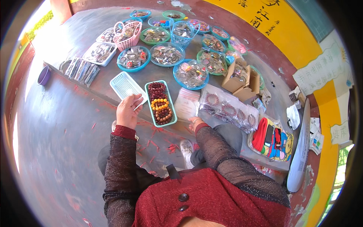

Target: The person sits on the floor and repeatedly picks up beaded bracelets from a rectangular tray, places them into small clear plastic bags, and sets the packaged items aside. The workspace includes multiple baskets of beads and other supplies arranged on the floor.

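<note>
My left hand (127, 110) is closed on the near edge of a pale blue plastic basket (124, 84), shallow and holed, with no contents showing. Beside it lies a mint-green tray (174, 120) holding bead bracelets (160, 104) in dark red, yellow and brown. My right hand (195, 122) is at the near edge of a stack of clear plastic bags (186, 104), its fingers curled and partly hidden; what they hold, if anything, does not show. To the right of the stack are bagged bracelets (228, 108) in a row.
Several round baskets (134, 58) of packaged trinkets spread across the far side, with a pink handled basket (128, 36) among them. An open cardboard box (247, 89) stands at right, near a colourful bag (272, 140). Far left are a purple bowl (44, 75) and flat packets (82, 71).
</note>
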Demonstrator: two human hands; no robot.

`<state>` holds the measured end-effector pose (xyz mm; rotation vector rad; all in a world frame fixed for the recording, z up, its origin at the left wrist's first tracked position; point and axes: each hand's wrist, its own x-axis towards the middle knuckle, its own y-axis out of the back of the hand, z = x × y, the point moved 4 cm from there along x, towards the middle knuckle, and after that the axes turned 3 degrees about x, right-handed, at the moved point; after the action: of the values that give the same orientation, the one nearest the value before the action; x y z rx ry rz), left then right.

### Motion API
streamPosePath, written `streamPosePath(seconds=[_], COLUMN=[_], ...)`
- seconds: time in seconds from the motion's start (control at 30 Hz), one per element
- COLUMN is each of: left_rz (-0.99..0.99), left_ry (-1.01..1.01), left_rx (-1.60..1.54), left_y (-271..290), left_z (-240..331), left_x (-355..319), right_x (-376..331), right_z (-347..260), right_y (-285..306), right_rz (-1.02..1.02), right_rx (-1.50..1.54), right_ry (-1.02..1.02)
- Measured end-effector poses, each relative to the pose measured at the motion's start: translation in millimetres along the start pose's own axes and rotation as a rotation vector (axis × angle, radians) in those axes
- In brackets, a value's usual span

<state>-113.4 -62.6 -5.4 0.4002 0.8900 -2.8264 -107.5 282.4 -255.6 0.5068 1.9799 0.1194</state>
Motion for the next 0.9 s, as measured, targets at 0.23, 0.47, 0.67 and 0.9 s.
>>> streamPosePath(seconds=[0.23,0.47,0.67,0.9], left_rz=[-0.032,-0.066,-0.098,-0.117], left_ry=[0.055,0.077,0.083,0.107], left_rx=[0.027,0.08,0.141,0.198], left_y=[-11.3,-21.2,-21.0,-23.0], left_z=[2.0,-2.7,-5.2,-13.4], left_x=[-4.4,-4.9,-3.1,-0.3], right_x=[-3.5,-11.5,-43.6,-96.1], right_z=[-12.4,-18.3,-58.5,-99.2], right_y=[-6.1,4.3,14.0,19.3], right_rz=[0.004,0.023,-0.043,-0.525], right_rx=[0.157,0.305,0.309,0.603], right_ry=[-0.025,0.051,0.302,0.293])
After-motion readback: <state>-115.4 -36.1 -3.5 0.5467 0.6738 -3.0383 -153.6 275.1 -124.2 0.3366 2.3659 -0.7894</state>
